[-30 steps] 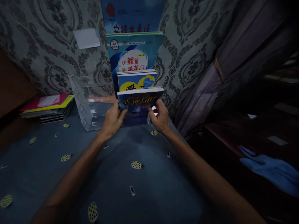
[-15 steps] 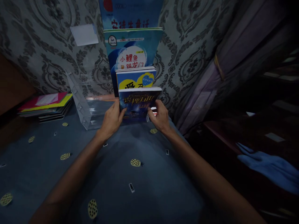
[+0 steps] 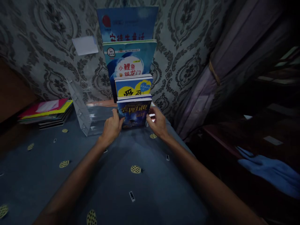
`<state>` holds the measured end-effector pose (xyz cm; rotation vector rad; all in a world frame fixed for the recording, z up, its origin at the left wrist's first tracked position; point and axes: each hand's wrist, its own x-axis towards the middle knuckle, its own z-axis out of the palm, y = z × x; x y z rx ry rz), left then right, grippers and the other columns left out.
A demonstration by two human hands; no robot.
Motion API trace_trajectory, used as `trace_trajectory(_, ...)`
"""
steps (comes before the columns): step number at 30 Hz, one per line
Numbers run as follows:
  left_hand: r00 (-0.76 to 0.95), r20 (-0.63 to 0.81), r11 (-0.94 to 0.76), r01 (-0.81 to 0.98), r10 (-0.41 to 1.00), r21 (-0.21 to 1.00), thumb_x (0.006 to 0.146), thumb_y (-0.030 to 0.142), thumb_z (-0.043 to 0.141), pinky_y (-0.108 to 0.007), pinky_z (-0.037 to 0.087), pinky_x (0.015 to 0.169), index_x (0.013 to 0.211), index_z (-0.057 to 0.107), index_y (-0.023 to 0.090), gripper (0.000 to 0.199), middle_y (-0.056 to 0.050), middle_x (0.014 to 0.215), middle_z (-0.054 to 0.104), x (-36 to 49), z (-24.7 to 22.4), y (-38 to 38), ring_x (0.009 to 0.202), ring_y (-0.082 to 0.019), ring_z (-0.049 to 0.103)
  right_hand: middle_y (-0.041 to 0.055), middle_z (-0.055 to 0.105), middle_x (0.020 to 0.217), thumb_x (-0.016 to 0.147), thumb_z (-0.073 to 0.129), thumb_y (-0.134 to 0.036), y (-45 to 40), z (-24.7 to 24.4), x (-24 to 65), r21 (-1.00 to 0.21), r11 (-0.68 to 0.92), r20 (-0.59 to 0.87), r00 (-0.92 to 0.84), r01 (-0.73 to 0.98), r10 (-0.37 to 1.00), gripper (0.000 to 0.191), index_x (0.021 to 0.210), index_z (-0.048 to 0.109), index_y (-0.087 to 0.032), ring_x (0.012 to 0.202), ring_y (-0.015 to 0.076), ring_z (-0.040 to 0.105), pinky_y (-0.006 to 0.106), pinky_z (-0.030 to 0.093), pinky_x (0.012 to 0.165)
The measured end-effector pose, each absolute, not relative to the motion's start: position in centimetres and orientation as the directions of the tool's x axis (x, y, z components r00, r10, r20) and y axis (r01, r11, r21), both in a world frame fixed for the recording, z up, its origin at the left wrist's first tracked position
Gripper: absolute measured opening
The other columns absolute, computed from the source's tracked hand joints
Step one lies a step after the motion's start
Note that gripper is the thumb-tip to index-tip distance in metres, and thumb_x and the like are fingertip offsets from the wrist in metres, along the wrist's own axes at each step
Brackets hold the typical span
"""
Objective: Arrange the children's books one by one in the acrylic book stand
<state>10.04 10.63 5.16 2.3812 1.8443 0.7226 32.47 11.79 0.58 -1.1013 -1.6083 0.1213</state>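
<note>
I held the dark blue book by its side edges, the fingers of my left hand and right hand partly curled, closed on it. It stood nearly upright at the front of the clear stand, on the blue cloth. The blue-and-yellow book and teal book rose behind it.

room light: dim, cool and flat overall
books: among the better-lit things, front titles legible
stand: pale glints along its clear edges
right hand: small bright white patch just beside it
cover: soft shadow before the books
curtain: fades rightward into near-black
blue fabric: muted, soft-edged
rim: vignetted, stretched wide-angle
</note>
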Motion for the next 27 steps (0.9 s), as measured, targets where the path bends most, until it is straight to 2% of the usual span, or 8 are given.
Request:
trace_trajectory(6, 0.178, 0.297, -0.244, 0.948, 0.938, 0.205, 0.104, 0.031, 0.043, -0.036, 0.055, 0.074, 0.118, 0.043, 0.012, 0.024, -0.017, 0.090, 0.074, 10.4, 5.5, 10.2, 0.085, -0.030, 0.075, 0.0102, 0.069, 0.102, 0.091, 0.052, -0.029, 11.7, 0.5, 32.2, -0.634, 0.531, 0.690, 0.103, 0.562, 0.716, 0.029, 0.117, 0.058, -0.019, 0.084, 0.0226, 0.067, 0.036, 0.058, 0.066)
trace_trajectory(9, 0.178, 0.303, -0.234, 0.959, 0.936, 0.158, 0.104, 0.030, 0.040, -0.036, 0.055, 0.074, 0.117, 0.045, 0.012, 0.023, -0.017, 0.091, 0.075, 10.5, 5.5, 9.9, 0.084, -0.030, 0.075, 0.0095, 0.068, 0.101, 0.091, 0.052, -0.029, 11.6, 0.4, 32.0, -0.653, 0.511, 0.683, 0.142, 0.559, 0.717, 0.036, 0.125, 0.055, -0.018, 0.084, 0.0216, 0.066, 0.036, 0.058, 0.067)
trace_trajectory(15, 0.156, 0.259, -0.181, 0.980, 0.953, 0.076, 0.105, 0.032, 0.036, -0.035, 0.055, 0.076, 0.121, 0.047, 0.011, 0.029, -0.018, 0.095, 0.075, 10.9, 5.6, 9.5, 0.090, -0.030, 0.075, 0.0126, 0.065, 0.110, 0.089, 0.050, -0.023, 11.9, -0.1, 31.7, -0.598, 0.488, 0.707, 0.131, 0.636, 0.695, 0.040, 0.127, 0.059, -0.019, 0.093, 0.0257, 0.065, 0.044, 0.059, 0.080)
trace_trajectory(21, 0.155, 0.208, -0.178, 0.979, 0.966, 0.095, 0.106, 0.031, 0.032, -0.037, 0.055, 0.077, 0.124, 0.047, 0.010, 0.032, -0.020, 0.097, 0.075, 11.0, 5.6, 9.6, 0.093, -0.031, 0.075, 0.0135, 0.063, 0.112, 0.088, 0.050, -0.025, 12.1, -0.5, 31.8, -0.625, 0.453, 0.668, 0.135, 0.636, 0.732, 0.043, 0.130, 0.060, -0.018, 0.096, 0.0276, 0.066, 0.045, 0.059, 0.080)
trace_trajectory(27, 0.154, 0.177, -0.174, 0.980, 0.972, 0.102, 0.106, 0.028, 0.030, -0.039, 0.055, 0.080, 0.129, 0.047, 0.007, 0.035, -0.022, 0.102, 0.074, 11.2, 5.7, 9.6, 0.096, -0.032, 0.074, 0.0127, 0.063, 0.106, 0.088, 0.049, -0.025, 12.0, -0.5, 31.5, -0.624, 0.458, 0.675, 0.143, 0.633, 0.724, 0.040, 0.125, 0.062, -0.016, 0.087, 0.0266, 0.065, 0.044, 0.059, 0.076)
